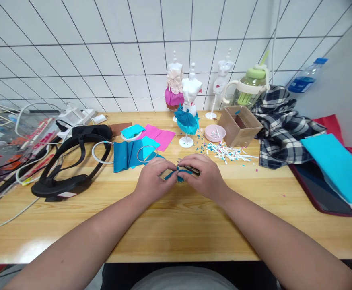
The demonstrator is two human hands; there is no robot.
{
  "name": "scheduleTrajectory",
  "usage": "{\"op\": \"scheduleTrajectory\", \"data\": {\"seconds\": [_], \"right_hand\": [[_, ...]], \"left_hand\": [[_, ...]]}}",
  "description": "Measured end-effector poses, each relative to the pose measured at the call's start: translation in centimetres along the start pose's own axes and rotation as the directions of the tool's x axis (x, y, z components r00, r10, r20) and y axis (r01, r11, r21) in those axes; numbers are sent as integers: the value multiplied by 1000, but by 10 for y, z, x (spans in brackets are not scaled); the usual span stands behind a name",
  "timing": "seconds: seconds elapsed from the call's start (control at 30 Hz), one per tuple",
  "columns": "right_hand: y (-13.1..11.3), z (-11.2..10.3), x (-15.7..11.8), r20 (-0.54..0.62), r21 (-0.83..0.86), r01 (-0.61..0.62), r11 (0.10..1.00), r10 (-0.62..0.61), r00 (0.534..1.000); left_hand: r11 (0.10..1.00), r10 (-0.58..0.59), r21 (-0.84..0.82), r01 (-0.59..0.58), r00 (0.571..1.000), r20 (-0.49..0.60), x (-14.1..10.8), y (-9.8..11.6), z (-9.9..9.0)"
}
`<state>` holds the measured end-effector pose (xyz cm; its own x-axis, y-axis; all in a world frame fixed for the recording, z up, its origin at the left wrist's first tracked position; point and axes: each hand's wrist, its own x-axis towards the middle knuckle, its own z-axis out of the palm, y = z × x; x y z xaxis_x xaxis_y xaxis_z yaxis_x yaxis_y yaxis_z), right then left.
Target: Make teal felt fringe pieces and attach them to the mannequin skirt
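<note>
Table (169,225): spread pale and wood-grained beneath both forearms.
Left hand (156,175): pinched one side of a small teal piece between thumb and fingers.
Right hand (204,175): pinched that piece from the opposite side, with fingers curled close together.
Teal piece (180,179): sat between both hands, low over the table, partly covered by fingertips.
Dark tool (195,170): lay tucked in the right hand, too hidden to identify.
Black headgear (58,187): rested well to the left, near tangled cables.
Teal cloth (123,153): lay folded just beyond the left hand.
Paper strips (228,153): lay scattered beyond the right hand, mostly white.
Pink sheet (162,139): lay flat behind the teal cloth.
Pink bowl (212,138): stood beside a cardboard box (242,135), holding small pale bits.
Front dress form (190,88): stood upright, wearing a fringed teal skirt (188,121).
Tiled wall (118,60): rose behind everything.
</note>
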<state>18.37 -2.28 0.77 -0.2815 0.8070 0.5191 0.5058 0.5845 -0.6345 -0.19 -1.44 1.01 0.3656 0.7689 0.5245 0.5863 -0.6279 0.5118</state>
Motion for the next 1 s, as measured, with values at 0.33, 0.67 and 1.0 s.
{"op": "scheduleTrajectory", "data": {"seconds": [0.33, 0.67, 1.0], "right_hand": [[-8, -5, -2, -64, -249, 128, 960, -149, 987], [-10, 2, -4, -66, -212, 85, 973, -101, 993], [-5, 2, -2, -72, -96, 43, 994, -50, 996]], "left_hand": [[998, -27, 49, 27, 1000, -4, -1, 0, -2], [998, 7, 61, -5, 1000, -26, -2, 1, 0], [1000, 11, -3, -11, 1000, 8, -3, 3, 0]]}}
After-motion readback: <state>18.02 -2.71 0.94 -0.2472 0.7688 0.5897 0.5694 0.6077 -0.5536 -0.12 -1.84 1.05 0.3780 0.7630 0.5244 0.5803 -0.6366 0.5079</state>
